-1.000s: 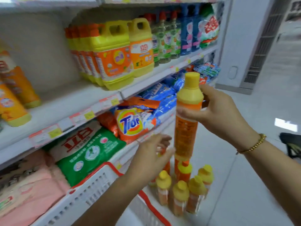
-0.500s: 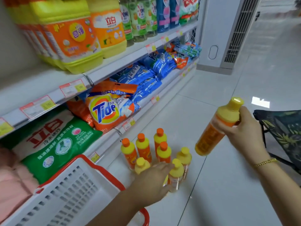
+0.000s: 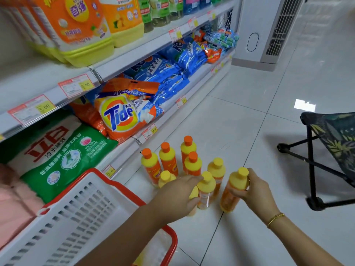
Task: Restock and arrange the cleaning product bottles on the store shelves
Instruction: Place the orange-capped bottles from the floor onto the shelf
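White floor tiles [image 3: 249, 131] beside the bottom shelf [image 3: 165, 117] carry a tight cluster of bottles [image 3: 168, 158]. Your right hand [image 3: 255, 191] grips a tilted bottle [image 3: 233, 189] at the cluster's right edge. Your left hand [image 3: 176, 192] seems to curl round a near bottle [image 3: 194, 193], which is mostly hidden beneath it. If you set the tilted bottle down crooked, it could topple its close neighbours.

One head-worn camera looks forward and down, close over the floor [image 3: 249, 121] beside the shelves [image 3: 123, 62].
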`<state>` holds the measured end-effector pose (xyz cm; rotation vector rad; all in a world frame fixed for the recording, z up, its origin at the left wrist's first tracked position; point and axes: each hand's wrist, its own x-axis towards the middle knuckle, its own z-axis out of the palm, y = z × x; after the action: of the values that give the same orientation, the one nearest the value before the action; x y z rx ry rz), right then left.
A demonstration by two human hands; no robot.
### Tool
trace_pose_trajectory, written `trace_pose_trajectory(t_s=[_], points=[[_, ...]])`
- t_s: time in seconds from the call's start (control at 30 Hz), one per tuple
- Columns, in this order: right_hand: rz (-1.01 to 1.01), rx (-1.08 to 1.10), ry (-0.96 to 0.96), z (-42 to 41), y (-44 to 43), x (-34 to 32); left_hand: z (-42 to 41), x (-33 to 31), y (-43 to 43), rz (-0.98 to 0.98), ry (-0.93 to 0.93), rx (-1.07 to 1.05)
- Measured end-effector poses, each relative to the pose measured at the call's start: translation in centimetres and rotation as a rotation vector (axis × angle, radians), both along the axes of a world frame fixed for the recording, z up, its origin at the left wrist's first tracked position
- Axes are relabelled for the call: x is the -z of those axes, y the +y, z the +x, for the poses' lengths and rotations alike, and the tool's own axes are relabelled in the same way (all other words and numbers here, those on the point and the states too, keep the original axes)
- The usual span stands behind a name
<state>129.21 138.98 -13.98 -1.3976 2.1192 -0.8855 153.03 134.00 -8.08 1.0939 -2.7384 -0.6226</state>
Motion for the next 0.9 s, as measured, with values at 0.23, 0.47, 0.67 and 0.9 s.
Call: trace_pose_trajectory(t_s=[0.23,0.47,0.67,0.9], points=[[0.133,-0.080,0.034,1.6,1.2,-1.7,0.2,-0.1,-0.4,0.022,0.010,-0.016],[0.343,-0.324,0.541,3.4,-0.9,-8.7,5.0,-6.9,-2.8,-0.099,0.147,-0.135],[-0.192,-0.578,0.544,13.4,-6.3,-17.8,17.2,-17.8,-4.0,-0.460,0.375,-0.472],[-0.550,-0.885,-0.123,32.3,-15.7,-27.5,36.2,-21.9,-3.5,-0.718,0.206,-0.894]])
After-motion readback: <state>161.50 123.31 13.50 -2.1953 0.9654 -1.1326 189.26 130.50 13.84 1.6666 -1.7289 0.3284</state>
